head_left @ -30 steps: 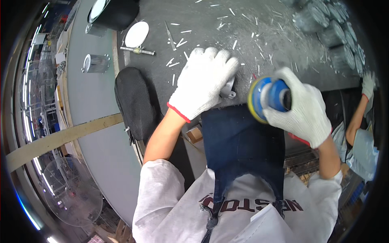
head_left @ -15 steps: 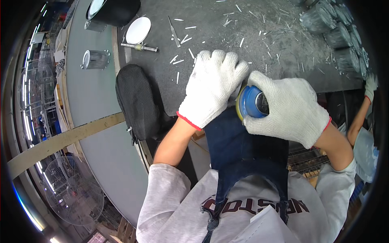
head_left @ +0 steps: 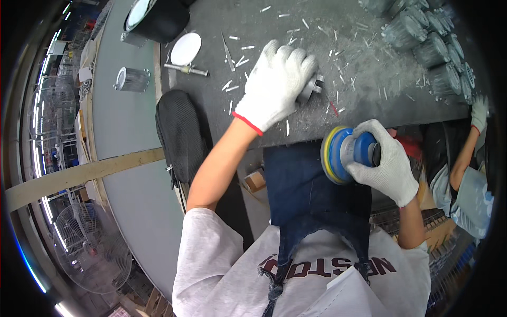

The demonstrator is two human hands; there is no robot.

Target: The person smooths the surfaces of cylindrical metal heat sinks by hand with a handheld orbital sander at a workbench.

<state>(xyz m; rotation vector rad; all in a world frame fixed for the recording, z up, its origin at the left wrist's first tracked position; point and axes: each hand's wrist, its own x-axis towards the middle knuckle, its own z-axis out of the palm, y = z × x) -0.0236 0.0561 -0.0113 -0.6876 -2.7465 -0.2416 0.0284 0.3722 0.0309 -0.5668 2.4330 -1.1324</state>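
Blue sander [head_left: 348, 151], axis crosswise, pad [head_left: 328, 156] leftward

The location is an industrial workshop. Indicators: a dark workbench [head_left: 369, 108] carries scattered white slivers [head_left: 247, 48] and, toward its far right, stacked metal cylinders [head_left: 404, 30] of one pattern. The operator's gloved right hand [head_left: 390, 165] grips a blue-and-yellow disc tool [head_left: 348, 153]; the operator wears a dark apron [head_left: 317, 198]. A second person [head_left: 472, 203] is positioned at the right edge of the view. At the left, a large caged fan [head_left: 92, 251] stands near racking [head_left: 57, 140], and rows of strip lights [head_left: 63, 308] line the far-left side.
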